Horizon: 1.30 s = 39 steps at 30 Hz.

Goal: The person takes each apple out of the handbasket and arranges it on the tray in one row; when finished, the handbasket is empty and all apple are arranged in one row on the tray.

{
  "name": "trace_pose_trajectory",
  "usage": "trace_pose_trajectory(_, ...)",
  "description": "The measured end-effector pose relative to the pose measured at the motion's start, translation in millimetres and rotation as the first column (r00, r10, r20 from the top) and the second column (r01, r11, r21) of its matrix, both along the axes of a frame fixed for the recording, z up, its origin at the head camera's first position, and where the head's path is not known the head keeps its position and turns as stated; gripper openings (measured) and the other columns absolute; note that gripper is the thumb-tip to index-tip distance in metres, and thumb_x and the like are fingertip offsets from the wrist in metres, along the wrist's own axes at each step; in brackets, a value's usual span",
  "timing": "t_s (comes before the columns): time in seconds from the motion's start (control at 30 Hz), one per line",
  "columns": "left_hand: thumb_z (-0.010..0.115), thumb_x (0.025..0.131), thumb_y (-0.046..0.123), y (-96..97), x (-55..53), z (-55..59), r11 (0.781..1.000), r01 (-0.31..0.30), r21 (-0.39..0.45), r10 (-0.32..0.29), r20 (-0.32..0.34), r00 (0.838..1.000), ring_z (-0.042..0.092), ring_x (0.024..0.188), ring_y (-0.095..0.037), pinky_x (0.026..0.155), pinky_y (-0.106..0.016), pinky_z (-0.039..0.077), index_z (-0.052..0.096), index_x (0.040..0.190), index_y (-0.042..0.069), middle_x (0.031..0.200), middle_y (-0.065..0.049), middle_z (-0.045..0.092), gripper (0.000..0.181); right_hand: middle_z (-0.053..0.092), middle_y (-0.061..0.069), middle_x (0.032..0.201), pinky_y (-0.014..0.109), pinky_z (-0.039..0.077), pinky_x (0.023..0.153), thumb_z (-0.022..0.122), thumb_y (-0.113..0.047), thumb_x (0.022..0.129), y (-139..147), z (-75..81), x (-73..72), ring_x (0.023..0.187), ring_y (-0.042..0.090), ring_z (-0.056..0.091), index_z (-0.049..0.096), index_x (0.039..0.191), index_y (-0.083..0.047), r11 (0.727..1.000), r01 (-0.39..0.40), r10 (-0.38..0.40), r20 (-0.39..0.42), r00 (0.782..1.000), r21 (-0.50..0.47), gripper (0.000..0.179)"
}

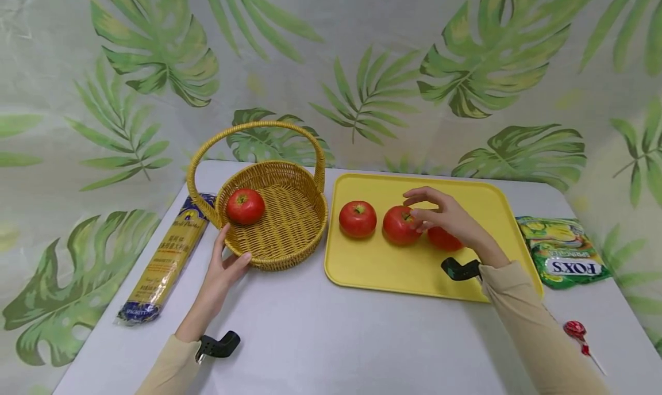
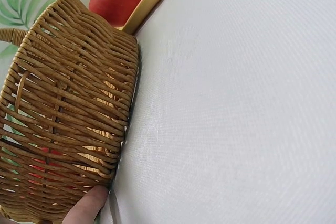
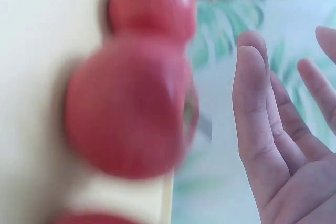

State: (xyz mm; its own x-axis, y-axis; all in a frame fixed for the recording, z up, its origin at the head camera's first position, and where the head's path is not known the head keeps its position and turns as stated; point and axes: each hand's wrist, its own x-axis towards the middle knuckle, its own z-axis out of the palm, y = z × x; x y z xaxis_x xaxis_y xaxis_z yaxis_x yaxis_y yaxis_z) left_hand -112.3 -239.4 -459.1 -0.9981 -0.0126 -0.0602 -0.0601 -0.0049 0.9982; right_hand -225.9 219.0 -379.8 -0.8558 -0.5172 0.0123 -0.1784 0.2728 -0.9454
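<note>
A yellow wicker basket (image 1: 289, 263) with a tall handle stands on the left, one red apple (image 1: 245, 206) inside it. My left hand (image 1: 223, 274) touches the near-left side of the basket, thumb and fingers spread; the left wrist view shows a thumb (image 2: 86, 206) against the lower weave. To the right, a yellow tray (image 1: 383, 274) bears three red apples in a row: a left one (image 1: 358, 219), a middle one (image 1: 399, 225) and a right one (image 1: 445, 240), partly hidden by my right hand (image 1: 439, 214). That hand hovers over them, holding nothing, its fingers apart.
A spaghetti pack (image 1: 168, 257) lies left of the basket. Right of the tray is a green FOX'S bag (image 1: 564, 254), with a red lollipop (image 1: 575, 329) nearer the front. A leaf-patterned cloth (image 1: 362, 96) hangs behind the white table (image 1: 331, 337).
</note>
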Motion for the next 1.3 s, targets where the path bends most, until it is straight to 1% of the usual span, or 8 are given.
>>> trace_pose_trajectory(0.17,0.056,0.097,0.011,1.8,0.2,1.0,1.0,-0.004,0.007,0.004,0.002,1.0,0.022,0.137,-0.041,0.1,-0.032,0.041,0.0,0.155,0.028,0.157,-0.012,-0.007,0.082,0.05,0.023,0.129,0.046,0.056,0.077,0.06,-0.015,0.096,-52.6,1.5,-7.9,0.089,0.038,0.063,0.048,0.133,-0.003,0.993,-0.117,0.117,0.024,0.993,-0.01,0.041)
trace_pose_trajectory(0.37,0.056,0.097,0.011,2.6,-0.7,1.8,1.0,-0.001,0.018,0.001,0.006,1.0,0.021,0.138,-0.04,0.103,-0.042,0.036,0.0,0.154,0.03,0.157,-0.009,-0.011,0.082,0.052,0.02,0.126,0.046,0.056,0.074,0.058,-0.011,0.096,-112.5,1.8,-16.5,0.086,0.039,0.062,0.048,0.134,-0.001,0.966,-0.255,0.255,-0.006,0.967,-0.03,0.04)
trace_pose_trajectory(0.4,0.056,0.097,0.011,2.7,-0.8,1.6,1.0,0.0,0.019,0.0,0.004,1.0,0.021,0.138,-0.04,0.103,-0.042,0.036,0.0,0.154,0.03,0.157,-0.009,-0.011,0.082,0.052,0.019,0.125,0.045,0.057,0.073,0.058,-0.011,0.096,-121.6,2.0,-17.7,0.086,0.04,0.062,0.049,0.134,-0.002,0.962,-0.27,0.27,-0.012,0.963,-0.03,0.04)
trace_pose_trajectory(0.53,0.056,0.097,0.011,2.4,-1.2,-0.1,1.0,0.002,0.023,-0.001,-0.005,1.0,0.022,0.137,-0.04,0.103,-0.041,0.036,0.002,0.154,0.031,0.157,-0.01,-0.01,0.081,0.052,0.016,0.125,0.054,0.054,0.074,0.057,-0.01,0.095,-156.4,3.2,-22.3,0.088,0.043,0.062,0.049,0.134,-0.005,0.945,-0.325,0.325,-0.024,0.946,-0.031,0.04)
trace_pose_trajectory(0.63,0.056,0.097,0.01,1.9,-1.6,-1.3,1.0,0.002,0.025,-0.002,-0.009,1.0,0.022,0.137,-0.04,0.103,-0.04,0.037,0.002,0.154,0.029,0.157,-0.01,-0.009,0.081,0.052,0.015,0.126,0.058,0.053,0.075,0.059,-0.012,0.095,-180.1,5.3,-24.2,0.088,0.037,0.063,0.05,0.133,-0.008,0.937,-0.349,0.349,-0.018,0.937,-0.017,0.04)
trace_pose_trajectory(0.8,0.056,0.097,0.011,1.6,-2.3,-1.3,1.0,0.004,0.029,-0.004,-0.008,1.0,0.022,0.137,-0.04,0.102,-0.039,0.038,0.001,0.155,0.026,0.157,-0.009,-0.009,0.081,0.051,0.012,0.13,0.05,0.056,0.076,0.06,-0.014,0.094,-214.0,8.9,-26.8,0.088,0.03,0.065,0.047,0.136,-0.01,0.929,-0.371,0.371,-0.015,0.928,0.011,0.044)
trace_pose_trajectory(1.07,0.056,0.097,0.011,1.7,-1.4,1.3,1.0,-0.002,0.014,0.002,-0.004,1.0,0.022,0.137,-0.041,0.103,-0.042,0.037,0.002,0.154,0.026,0.157,-0.008,-0.006,0.08,0.042,0.017,0.136,0.04,0.058,0.07,0.062,-0.014,0.093,-254.5,4.1,-35.6,0.086,0.035,0.065,0.04,0.142,-0.01,0.935,-0.355,0.356,0.06,0.933,-0.021,0.054)
trace_pose_trajectory(1.3,0.057,0.097,0.013,1.1,-0.6,2.2,1.0,-0.004,-0.001,0.004,-0.001,1.0,0.02,0.138,-0.041,0.103,-0.043,0.037,0.002,0.154,0.026,0.157,-0.007,-0.008,0.081,0.029,0.021,0.146,0.056,0.052,0.082,0.061,-0.014,0.094,-278.9,-2.2,-44.0,0.095,0.05,0.059,0.031,0.147,-0.011,0.954,-0.293,0.299,0.182,0.937,-0.063,0.062)
